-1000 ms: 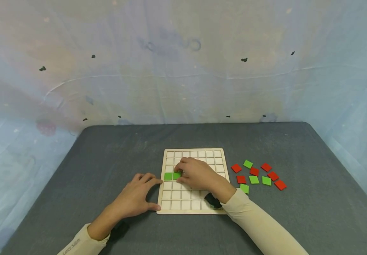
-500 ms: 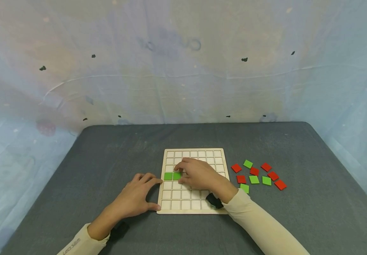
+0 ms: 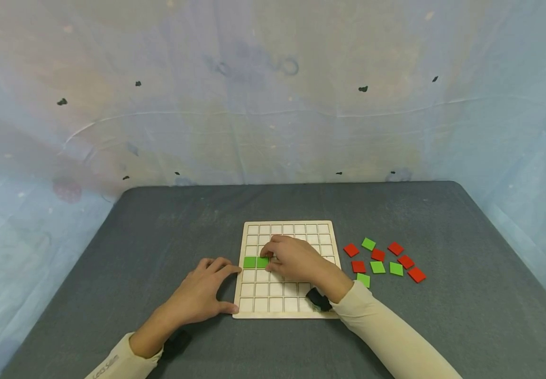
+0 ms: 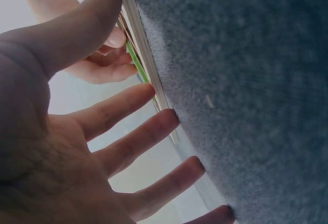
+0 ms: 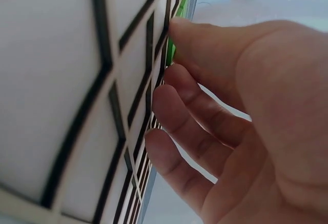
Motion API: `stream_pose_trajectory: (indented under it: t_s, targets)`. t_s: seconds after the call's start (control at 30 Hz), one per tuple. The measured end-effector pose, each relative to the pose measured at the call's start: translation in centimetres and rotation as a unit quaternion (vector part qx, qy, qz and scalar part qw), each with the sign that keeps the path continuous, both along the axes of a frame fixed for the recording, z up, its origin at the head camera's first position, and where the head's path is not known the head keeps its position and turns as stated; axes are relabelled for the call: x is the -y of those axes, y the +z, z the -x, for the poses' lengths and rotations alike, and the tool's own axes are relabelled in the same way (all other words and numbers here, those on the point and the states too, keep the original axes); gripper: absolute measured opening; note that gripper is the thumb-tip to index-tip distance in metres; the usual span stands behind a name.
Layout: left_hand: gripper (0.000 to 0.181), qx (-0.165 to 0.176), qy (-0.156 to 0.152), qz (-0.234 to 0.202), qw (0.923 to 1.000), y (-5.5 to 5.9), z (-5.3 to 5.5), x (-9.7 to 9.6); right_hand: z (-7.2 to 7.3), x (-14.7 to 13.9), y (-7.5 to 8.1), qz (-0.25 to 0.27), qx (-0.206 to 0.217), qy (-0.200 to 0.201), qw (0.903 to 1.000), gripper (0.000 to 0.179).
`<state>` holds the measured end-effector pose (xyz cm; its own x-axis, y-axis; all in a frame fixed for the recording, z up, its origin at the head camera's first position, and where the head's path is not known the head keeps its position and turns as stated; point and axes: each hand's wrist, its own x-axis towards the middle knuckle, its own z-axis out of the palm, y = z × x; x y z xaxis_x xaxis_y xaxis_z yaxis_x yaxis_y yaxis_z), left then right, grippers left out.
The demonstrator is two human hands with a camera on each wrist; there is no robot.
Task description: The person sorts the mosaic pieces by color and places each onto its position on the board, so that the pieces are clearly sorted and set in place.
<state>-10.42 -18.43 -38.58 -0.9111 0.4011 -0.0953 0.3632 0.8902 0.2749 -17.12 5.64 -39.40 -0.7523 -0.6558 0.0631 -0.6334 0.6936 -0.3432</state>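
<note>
A green tile (image 3: 261, 262) beside another green tile (image 3: 249, 262) on a gridded board (image 3: 277, 315)
The right hand (image 3: 296, 258) has thumb and fingertips at the first tile; whether it pinches is unclear. The left hand (image 3: 201, 292), fingers extended, touches the board's left edge. Loose tiles (image 3: 377, 255) lie to the board's right on a dark table (image 3: 187, 221).

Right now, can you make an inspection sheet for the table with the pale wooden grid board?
Surface: dark grey table, fabric-looking.
Job's things: pale wooden grid board, flat; two thin green square tiles on it, side by side; six red square tiles and four loose green square tiles to its right.
Clutter: small black object beside the cream right sleeve.
Left hand: fingers spread, touching the board's left edge.
Right hand: at the rightmost green tile on the board; pinch unclear.
Cables: nothing seen.
Surroundings: pale patterned cloth, black marks.
</note>
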Motion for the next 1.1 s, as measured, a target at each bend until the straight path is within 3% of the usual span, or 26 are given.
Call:
stream_pose_trajectory:
  t_s: [1.1]
  targets:
    - [0.073, -0.003, 0.0, 0.005, 1.0, -0.12, 0.03, -0.03, -0.12, 0.07, 0.12, -0.004, -0.009, 0.001, 0.9999, 0.026]
